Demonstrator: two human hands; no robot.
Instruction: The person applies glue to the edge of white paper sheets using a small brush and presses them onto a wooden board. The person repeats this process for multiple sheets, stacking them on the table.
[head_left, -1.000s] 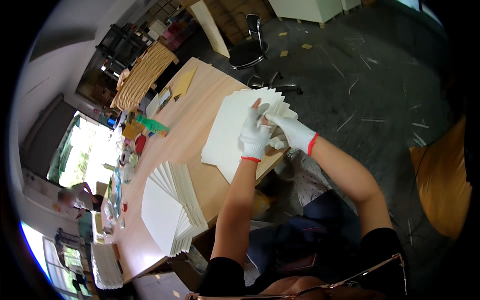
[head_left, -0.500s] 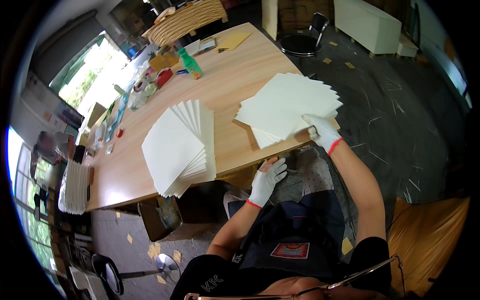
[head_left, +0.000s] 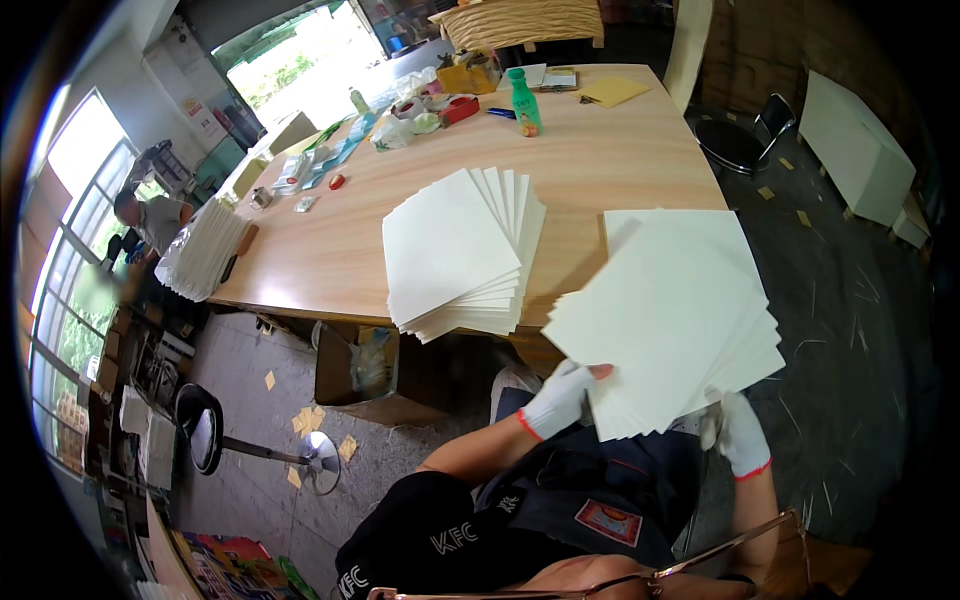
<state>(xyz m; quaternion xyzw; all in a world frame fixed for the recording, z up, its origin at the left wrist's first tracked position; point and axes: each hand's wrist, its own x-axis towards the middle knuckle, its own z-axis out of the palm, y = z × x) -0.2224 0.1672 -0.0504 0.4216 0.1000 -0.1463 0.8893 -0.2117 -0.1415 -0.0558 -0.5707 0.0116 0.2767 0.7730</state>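
Note:
A fanned stack of white sheets (head_left: 660, 320) overhangs the table's near edge at the right, tilted toward me. My left hand (head_left: 558, 400), in a white glove with a red cuff, grips its near left edge, thumb on top and fingers underneath. At the near right edge, my gloved right hand (head_left: 742, 435) has its fingers curled against the sheets; their tips are partly hidden. Beneath the stack's far side, more white sheets (head_left: 690, 222) lie flat on the table. To the left rests a second fanned stack of white sheets (head_left: 450, 240), touched by neither hand.
On the wooden table (head_left: 320, 245) stand a green bottle (head_left: 524, 105), a red tape roll (head_left: 458, 110) and plastic bags. A tall pile (head_left: 205, 250) sits at the left end, near another person (head_left: 160, 220). Below are an open cardboard box (head_left: 385, 380) and a stool (head_left: 200, 430).
The right stack has come nearer to me, past the table edge, exposing sheets beneath. My left hand has moved from below the table edge onto it. The view has turned left.

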